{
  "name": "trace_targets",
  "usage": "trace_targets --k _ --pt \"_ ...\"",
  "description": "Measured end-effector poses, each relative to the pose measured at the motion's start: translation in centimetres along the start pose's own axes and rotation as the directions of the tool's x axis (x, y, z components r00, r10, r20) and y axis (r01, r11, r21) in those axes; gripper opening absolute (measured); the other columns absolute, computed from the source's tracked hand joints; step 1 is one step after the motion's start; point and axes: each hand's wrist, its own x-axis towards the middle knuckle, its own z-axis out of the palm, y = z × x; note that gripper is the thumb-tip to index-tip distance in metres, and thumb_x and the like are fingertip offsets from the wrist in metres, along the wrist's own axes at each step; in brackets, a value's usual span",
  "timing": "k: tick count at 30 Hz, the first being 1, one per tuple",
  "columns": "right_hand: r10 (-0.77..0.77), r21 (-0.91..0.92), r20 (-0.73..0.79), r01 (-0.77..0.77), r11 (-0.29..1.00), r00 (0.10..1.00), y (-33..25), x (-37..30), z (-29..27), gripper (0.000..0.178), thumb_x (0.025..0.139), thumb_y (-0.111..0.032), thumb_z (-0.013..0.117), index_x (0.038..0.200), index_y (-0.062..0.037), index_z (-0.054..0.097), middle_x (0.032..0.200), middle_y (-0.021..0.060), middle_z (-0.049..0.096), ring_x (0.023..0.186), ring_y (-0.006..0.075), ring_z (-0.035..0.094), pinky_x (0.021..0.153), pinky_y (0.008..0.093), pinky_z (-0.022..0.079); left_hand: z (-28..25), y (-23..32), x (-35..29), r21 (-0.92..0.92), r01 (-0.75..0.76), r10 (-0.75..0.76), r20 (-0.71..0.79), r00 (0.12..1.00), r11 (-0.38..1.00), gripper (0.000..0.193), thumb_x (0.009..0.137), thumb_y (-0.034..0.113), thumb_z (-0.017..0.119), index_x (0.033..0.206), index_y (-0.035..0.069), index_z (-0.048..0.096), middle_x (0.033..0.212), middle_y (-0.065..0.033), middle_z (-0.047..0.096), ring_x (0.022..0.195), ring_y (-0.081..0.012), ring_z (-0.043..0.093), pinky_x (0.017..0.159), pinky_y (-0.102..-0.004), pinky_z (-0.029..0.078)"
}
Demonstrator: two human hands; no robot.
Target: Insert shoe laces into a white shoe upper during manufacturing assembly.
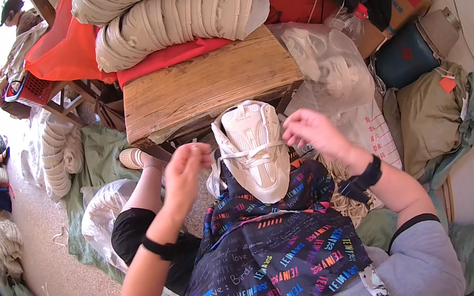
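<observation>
A cream-white shoe upper lies in my lap, its toe toward me and its tongue toward the bench. A flat white shoelace crosses its middle, stretched out to both sides. On the left of the shoe, my left hand is closed, fingertips pinched together at the lace's side. My right hand is at the right edge of the shoe, with thumb and finger pinched at the other end of the lace. The lace ends within the fingers are mostly hidden. A dark printed apron covers my lap beneath the shoe.
A wooden bench stands right in front, bearing stacked rows of nested shoe uppers on red cloth. At right are a plastic bag of uppers, a bundle of laces and a blue cylinder. Another person is far left.
</observation>
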Motion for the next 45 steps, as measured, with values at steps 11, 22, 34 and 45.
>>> trace_targets --k 11,22,34,45 --pt "-0.086 -0.375 0.13 0.129 0.918 0.988 0.7 -0.9 2.0 0.024 0.093 -0.024 0.063 0.084 -0.0013 0.063 0.07 -0.0021 0.061 0.064 0.0066 0.052 0.057 0.0256 0.044 4.7 -1.2 -1.0 0.131 0.103 -0.116 0.099 0.988 0.986 0.028 0.104 0.023 0.047 0.093 0.003 0.063 0.07 0.0028 0.057 0.061 -0.0043 0.047 0.057 -0.0212 0.039" --pt "0.081 -0.831 0.175 0.103 0.546 0.981 -6.0 -0.1 4.3 0.019 0.085 -0.02 0.063 0.075 -0.0042 0.063 0.068 0.0093 0.066 0.063 0.0223 0.065 0.057 0.0363 0.049 4.6 -0.1 -0.9 0.029 0.38 -0.38 0.141 0.914 0.925 0.027 0.09 0.018 0.054 0.071 0.003 0.065 0.061 0.0012 0.056 0.056 -0.006 0.047 0.053 -0.0219 0.035" --pt "0.014 -0.796 0.605 0.605 -0.029 0.796 -5.5 1.3 4.1 0.012 0.075 -0.017 0.065 0.071 -0.0062 0.063 0.067 0.0159 0.063 0.07 0.0368 0.065 0.063 0.0463 0.052 5.5 -0.5 0.1 0.231 0.264 -0.28 0.036 0.959 0.936 0.031 0.088 0.02 0.054 0.062 0.003 0.061 0.056 -0.0033 0.057 0.048 -0.0158 0.046 0.05 -0.0308 0.04" --pt "0.017 -0.692 0.722 0.721 0.031 0.692 -7.7 3.8 3.3 0.036 0.068 -0.011 0.076 0.096 -0.0062 0.054 0.104 0.0107 0.052 0.094 0.0325 0.06 0.073 0.043 0.052 3.3 5.0 2.2 0.753 -0.603 0.152 0.585 0.796 0.262 0.034 0.071 0.012 0.077 0.1 0.011 0.059 0.101 -0.0072 0.052 0.102 -0.0266 0.055 0.086 -0.0413 0.046"
